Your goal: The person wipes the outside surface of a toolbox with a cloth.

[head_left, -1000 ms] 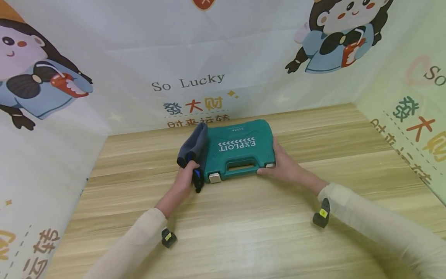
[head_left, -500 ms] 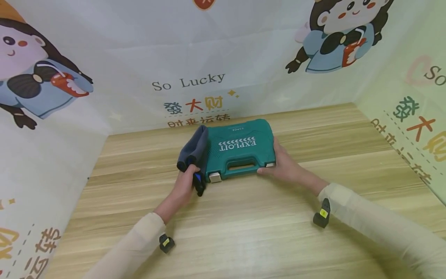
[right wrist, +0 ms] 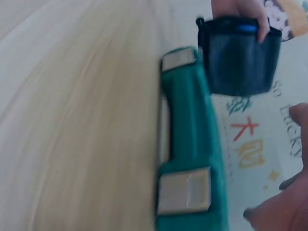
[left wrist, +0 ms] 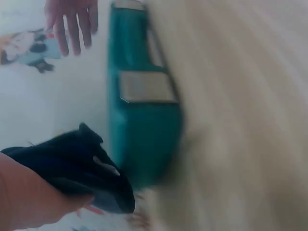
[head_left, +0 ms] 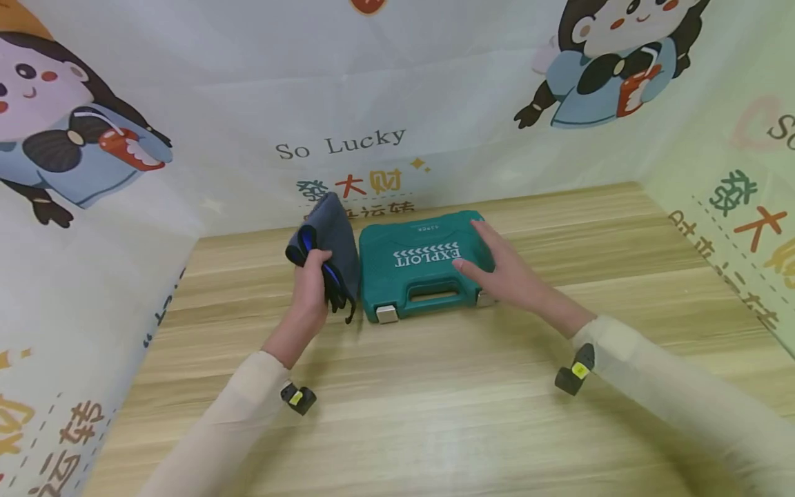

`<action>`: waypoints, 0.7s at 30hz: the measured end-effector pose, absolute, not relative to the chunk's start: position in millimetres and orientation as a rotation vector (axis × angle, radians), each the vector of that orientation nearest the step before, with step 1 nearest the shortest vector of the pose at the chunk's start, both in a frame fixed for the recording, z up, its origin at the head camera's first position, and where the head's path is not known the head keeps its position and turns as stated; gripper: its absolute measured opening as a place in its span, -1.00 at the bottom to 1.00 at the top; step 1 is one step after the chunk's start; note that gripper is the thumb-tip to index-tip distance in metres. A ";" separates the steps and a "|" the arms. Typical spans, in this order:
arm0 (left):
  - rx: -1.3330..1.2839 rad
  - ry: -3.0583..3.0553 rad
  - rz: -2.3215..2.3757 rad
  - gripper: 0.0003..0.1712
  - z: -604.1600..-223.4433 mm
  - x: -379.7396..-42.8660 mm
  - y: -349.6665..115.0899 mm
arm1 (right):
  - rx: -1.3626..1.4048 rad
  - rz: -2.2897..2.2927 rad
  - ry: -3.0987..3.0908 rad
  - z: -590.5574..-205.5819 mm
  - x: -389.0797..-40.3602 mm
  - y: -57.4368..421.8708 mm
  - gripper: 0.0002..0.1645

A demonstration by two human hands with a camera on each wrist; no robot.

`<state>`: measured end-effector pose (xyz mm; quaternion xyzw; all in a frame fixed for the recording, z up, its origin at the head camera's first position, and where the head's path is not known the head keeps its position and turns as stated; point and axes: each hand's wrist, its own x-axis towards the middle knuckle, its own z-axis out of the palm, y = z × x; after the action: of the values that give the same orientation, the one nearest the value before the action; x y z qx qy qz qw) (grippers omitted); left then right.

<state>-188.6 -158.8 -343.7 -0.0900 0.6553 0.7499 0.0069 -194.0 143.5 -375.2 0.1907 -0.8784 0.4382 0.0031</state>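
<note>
A teal plastic tool case (head_left: 422,266) with "EXPLOIT" printed upside down lies flat on the table. Its two silver latches and carry handle face me, and its lid is down. My left hand (head_left: 308,286) grips a folded grey-blue cloth (head_left: 335,235) with black edging and a bright blue inner layer, thumb on top. The cloth is lifted just off the case's left side. Over the case's right end hovers my right hand (head_left: 512,273), thumb and fingers spread; the left wrist view shows its straight fingers (left wrist: 72,31) apart from the case.
The light wood-grain table (head_left: 397,407) ends at a printed cloth backdrop (head_left: 447,103) behind and at both sides. A small black device with a yellow mark sits at each wrist, the right device (head_left: 574,371) hanging below the sleeve.
My left hand has lifted the folded cloth up and left, away from the case's side. My right hand has let go of the case's right end and risen above it.
</note>
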 end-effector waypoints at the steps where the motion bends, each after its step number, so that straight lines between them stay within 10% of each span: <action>1: -0.253 2.060 2.374 -0.50 -339.4 -188.6 -153.0 | 0.635 1.420 -2.718 -372.0 -193.2 140.0 -0.04; 21: 0.299 1.979 2.104 -0.31 -338.9 -180.0 -47.9 | 0.906 1.790 -2.400 -351.0 -174.7 93.4 0.03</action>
<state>-180.0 -47.9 -338.9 0.1021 0.6767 0.7194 0.1186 -174.7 93.4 -351.0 0.2897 -0.7673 0.5721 0.0067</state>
